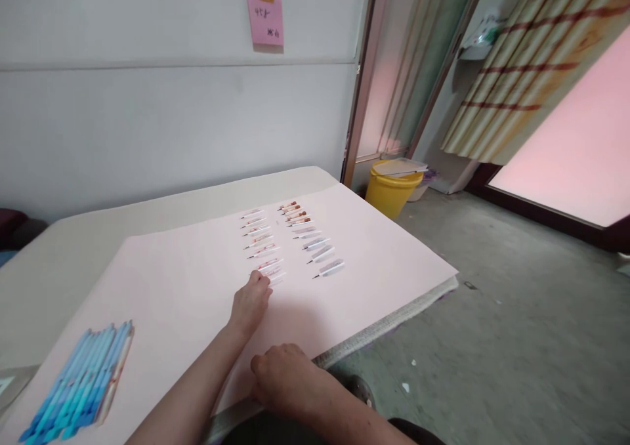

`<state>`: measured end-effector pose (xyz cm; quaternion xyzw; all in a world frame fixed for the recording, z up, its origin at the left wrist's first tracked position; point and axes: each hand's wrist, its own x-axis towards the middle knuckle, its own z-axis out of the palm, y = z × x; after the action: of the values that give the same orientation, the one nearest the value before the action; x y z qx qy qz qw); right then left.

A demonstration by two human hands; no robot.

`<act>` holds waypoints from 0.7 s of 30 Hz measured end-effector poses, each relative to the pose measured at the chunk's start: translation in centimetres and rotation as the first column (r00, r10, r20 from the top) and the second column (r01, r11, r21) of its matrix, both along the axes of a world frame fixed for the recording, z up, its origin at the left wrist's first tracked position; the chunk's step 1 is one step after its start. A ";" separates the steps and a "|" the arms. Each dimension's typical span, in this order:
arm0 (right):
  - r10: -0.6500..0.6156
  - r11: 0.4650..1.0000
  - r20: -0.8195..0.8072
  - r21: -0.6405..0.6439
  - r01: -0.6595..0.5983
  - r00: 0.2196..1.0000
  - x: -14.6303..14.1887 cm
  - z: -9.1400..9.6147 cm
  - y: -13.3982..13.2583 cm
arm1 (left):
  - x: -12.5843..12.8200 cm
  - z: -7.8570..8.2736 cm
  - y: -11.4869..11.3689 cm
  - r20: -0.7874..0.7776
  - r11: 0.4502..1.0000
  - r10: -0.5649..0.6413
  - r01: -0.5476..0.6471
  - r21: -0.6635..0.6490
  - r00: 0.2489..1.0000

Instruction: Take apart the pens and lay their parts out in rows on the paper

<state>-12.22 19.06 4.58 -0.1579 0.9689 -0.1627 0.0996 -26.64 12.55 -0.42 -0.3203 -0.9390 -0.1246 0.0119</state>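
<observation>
Holding my L hand (pixel 251 302) at near end of L col. of slim white pens (pixel 259 242), fingers bunched; can't tell if one's pinched. R hand (pixel 283 371) curled nr. sheet's near edge; can't tell if anything's in it. R col. of pens (pixel 315 243) just across, some w/ brown ends. Bundle of mostly blue pens (pixel 79 386) out L, same pale pink sheet (pixel 187 307). Beyond: wall (pixel 147 130) w/ pink note (pixel 266 21); yellow bin (pixel 388 195), R.

Slim plastic pens (pixel 81 379) are mostly blue (light through deep); slender white pen pieces (pixel 260 241) bear red specks; the paper sheet (pixel 177 287) is pale pink.
</observation>
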 end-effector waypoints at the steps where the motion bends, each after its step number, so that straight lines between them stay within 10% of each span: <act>1: 0.003 1.000 -0.006 0.001 -0.003 1.000 0.0 -0.1 0.0 | 0.0 0.0 0.1 -0.022 0.999 -0.006 0.005 -0.042 1.000; 21: 0.001 1.000 0.008 -0.001 -0.001 1.000 0.0 -0.5 -0.2 | -0.5 0.3 0.8 0.015 0.997 0.023 -0.022 -0.080 1.000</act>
<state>-12.21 18.88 4.11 -0.1576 0.9683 -0.1638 0.1037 -27.13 13.40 -0.07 -0.3091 -0.9468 -0.0893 -0.0069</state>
